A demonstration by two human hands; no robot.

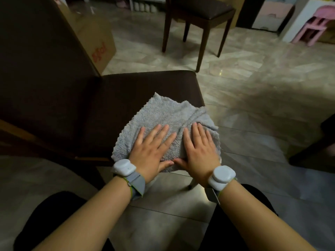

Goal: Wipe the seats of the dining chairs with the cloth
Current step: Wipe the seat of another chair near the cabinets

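On the seat's (126, 91) near corner, left hand (151, 153) and right hand (198, 151) press the cloth (163, 115) flat, grip released; overhanging, it could slide off.

Head-worn view, angled steeply down, close above the chair seat (141, 91)

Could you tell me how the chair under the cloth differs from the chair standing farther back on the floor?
The near chair has a grey cloth spread on its seat, with the left hand and right hand pressing flat on it; the far chair has a bare seat. The near chair fills the left of the view, its backrest at the left; the far chair shows mostly seat and legs. Both have dark seats and dark wooden frames.
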